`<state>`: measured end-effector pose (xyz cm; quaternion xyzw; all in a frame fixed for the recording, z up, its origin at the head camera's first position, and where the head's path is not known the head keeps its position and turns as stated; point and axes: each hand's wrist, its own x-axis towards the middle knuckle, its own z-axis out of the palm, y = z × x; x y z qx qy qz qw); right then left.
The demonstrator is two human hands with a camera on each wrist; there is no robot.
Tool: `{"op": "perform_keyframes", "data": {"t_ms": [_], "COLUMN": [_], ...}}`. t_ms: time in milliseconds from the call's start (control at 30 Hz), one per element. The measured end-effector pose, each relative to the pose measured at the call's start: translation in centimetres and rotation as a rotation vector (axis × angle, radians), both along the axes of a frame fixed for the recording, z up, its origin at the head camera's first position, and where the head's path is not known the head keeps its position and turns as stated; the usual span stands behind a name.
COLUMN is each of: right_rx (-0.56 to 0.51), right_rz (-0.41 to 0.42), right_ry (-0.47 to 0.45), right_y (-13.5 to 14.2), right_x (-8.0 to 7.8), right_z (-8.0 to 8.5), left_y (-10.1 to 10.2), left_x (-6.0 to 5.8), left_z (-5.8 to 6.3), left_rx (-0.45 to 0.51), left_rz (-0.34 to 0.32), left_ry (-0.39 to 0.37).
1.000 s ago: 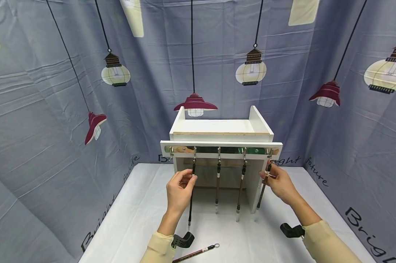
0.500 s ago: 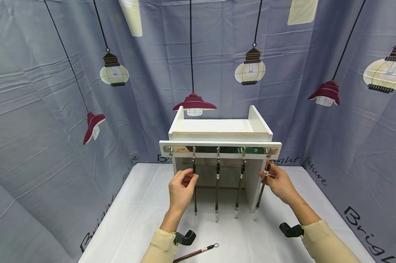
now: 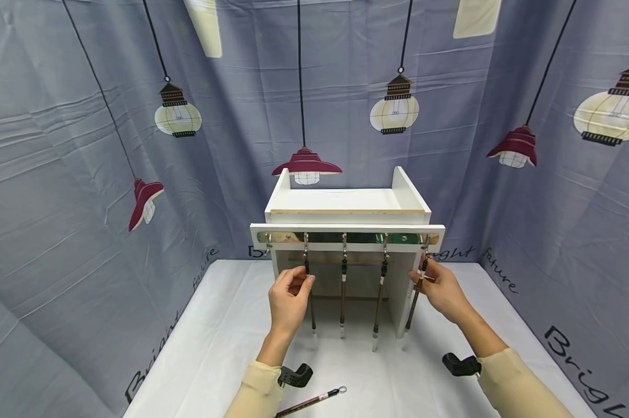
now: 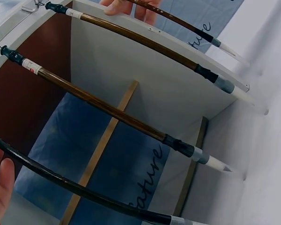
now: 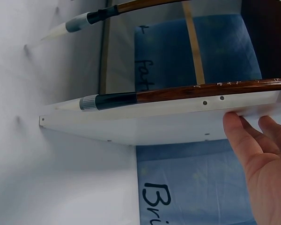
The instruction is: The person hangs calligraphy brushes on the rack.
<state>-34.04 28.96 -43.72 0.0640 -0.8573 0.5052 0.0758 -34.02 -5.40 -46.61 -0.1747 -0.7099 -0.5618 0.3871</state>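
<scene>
My left hand (image 3: 288,302) pinches a black-handled calligraphy brush (image 4: 75,187) near its top, below the hook it hangs from. My right hand (image 3: 445,293) grips the front edge of the white stand's side panel (image 5: 173,110), thumb on the inner face and fingers outside. Right in front of those fingers hangs a brown calligraphy brush (image 5: 178,93), white bristles downward. Two more brown brushes, a left one (image 3: 342,290) and a right one (image 3: 380,296), hang between the hands. All hang from the hooked rail (image 3: 345,238) of the white stand (image 3: 348,217).
Another brown brush (image 3: 309,403) with a ring at its end lies on the white cloth (image 3: 209,354) near the front. At the rail's left end is a hook (image 3: 267,242). Grey-blue curtains (image 3: 241,145) printed with lamps surround the table.
The black brush's lower end has swung to the right and away from me, while my left hand has shifted slightly right. My right hand keeps its place.
</scene>
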Motion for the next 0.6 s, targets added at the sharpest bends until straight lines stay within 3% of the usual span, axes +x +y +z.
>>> {"op": "perform_keyframes", "data": {"t_ms": [367,600], "right_rx": [0.017,0.013], "right_rz": [-0.008,-0.011], "right_ry": [-0.015,-0.019], "right_y": [-0.1,-0.1], "right_x": [0.0,0.0], "right_z": [0.1,0.0], "left_y": [-0.4,-1.1], "left_x": [0.1,0.6], "left_z": [-0.5,-1.7], "left_rx": [0.001,-0.010], "left_rz": [-0.034,-0.036], "left_ry": [0.009,-0.003]}}
